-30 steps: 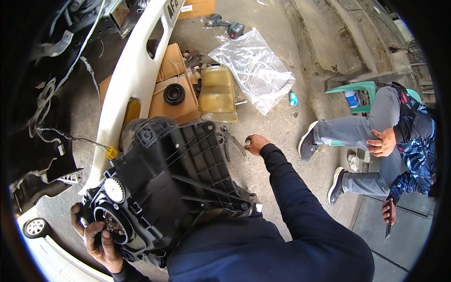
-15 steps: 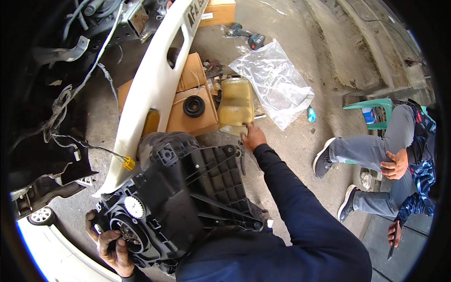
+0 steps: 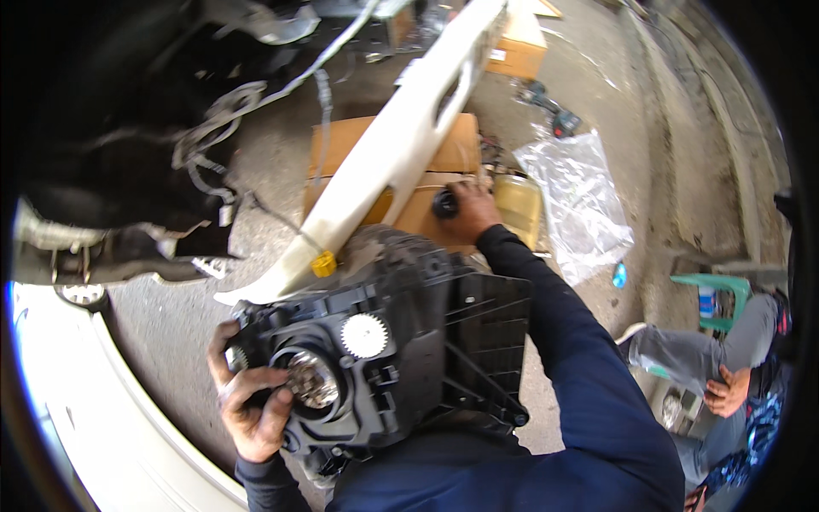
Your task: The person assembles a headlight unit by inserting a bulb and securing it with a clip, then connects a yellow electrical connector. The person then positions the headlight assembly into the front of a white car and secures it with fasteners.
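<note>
A black headlight housing [image 3: 409, 358] lies back side up against my body. My left hand [image 3: 254, 401] grips its left edge, thumb and fingers at the rim of a round opening [image 3: 313, 380] with shiny metal inside. Beside the opening sits a white toothed wheel [image 3: 364, 336]. My right hand [image 3: 475, 215] reaches beyond the housing, its fingers closed on a round black cap [image 3: 444, 204] over the cardboard [image 3: 418, 224]. Whether the cap still touches the cardboard I cannot tell. Right of that hand lies a yellowed lens [image 3: 518, 209].
A long white bumper piece [image 3: 375, 162] slants across the cardboard, near a hanging yellow connector [image 3: 323, 264]. Clear plastic sheeting [image 3: 580, 200] and a cordless drill [image 3: 553, 111] lie on the floor. Another person's hand [image 3: 728, 391] rests on a leg at the right, by a green stool [image 3: 729, 299].
My right hand has moved left from the yellowed lens to the black cap and taken hold of it. The view has shifted; my left hand stays on the housing.
</note>
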Available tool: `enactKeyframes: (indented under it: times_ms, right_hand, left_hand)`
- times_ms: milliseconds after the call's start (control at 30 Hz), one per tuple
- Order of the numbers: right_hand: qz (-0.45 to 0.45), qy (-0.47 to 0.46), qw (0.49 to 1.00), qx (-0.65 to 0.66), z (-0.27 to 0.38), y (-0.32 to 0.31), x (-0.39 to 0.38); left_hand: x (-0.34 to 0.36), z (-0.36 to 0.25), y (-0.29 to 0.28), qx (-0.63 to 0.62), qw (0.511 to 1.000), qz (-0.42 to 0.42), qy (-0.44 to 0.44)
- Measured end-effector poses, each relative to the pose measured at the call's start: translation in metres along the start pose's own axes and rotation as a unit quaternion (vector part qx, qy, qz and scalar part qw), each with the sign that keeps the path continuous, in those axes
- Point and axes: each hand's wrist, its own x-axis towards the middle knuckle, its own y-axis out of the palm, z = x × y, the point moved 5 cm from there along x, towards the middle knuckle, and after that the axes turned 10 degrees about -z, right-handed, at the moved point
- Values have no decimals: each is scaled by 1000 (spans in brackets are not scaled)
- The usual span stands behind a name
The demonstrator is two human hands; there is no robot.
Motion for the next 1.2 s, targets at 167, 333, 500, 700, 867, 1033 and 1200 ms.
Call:
enactKeyframes:
  times_ms: [167, 333, 500, 700, 867, 1033, 1200]
  right_hand:
    - [-59, 173, 901, 394, -15, -83, 15]
    - [-85, -40, 802, 590, 90, -267, -18]
    - [36, -373, 823, 426, 251, -314, -81]
    - [36, -462, 869, 172, 332, -286, -127]
    - [53, -453, 877, 148, 338, -282, -138]
    - [52, -403, 899, 164, 321, -286, -137]
    - [46, -396, 897, 190, 315, -277, -137]
  left_hand:
    - [5, -1, 0, 1, 999, 26, 40]
    - [10, -3, 1, -5, 998, 30, 56]
    - [10, -5, -1, -33, 998, 27, 37]
    - [5, -3, -8, -102, 994, 20, -20]
    - [5, -7, -10, -82, 996, 20, 24]
    - [6, -4, -8, -63, 997, 26, 38]
    - [6, -3, -9, -71, 996, 25, 44]
